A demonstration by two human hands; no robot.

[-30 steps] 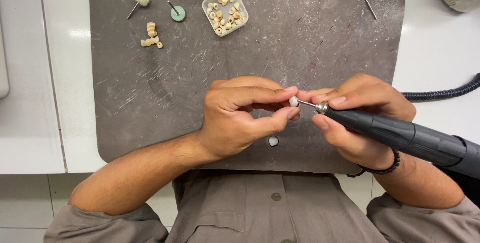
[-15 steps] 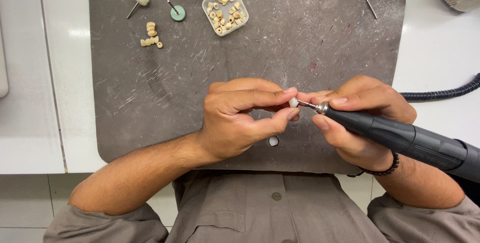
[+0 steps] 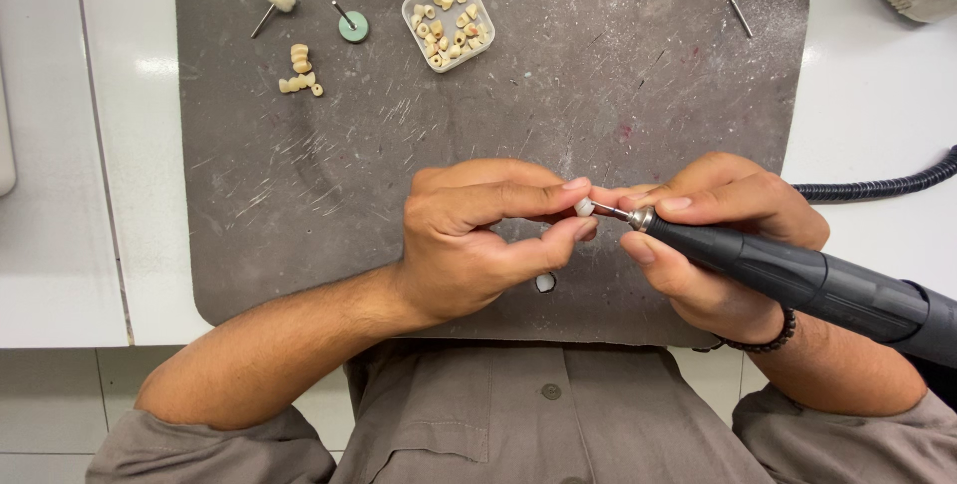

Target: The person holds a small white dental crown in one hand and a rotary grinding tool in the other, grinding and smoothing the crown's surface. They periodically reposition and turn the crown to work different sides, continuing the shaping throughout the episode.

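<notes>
Over the grey mat, the left hand pinches a small white tooth piece; the right hand grips the rotary handpiece; a slipping bur could nick fingertips or fling the piece.

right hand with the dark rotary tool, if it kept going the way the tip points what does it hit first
The right hand aims the rotary tool leftward. Its tip already seems to meet the small white piece pinched in the left hand, then that hand's fingertips behind it; depth is unclear.
</notes>
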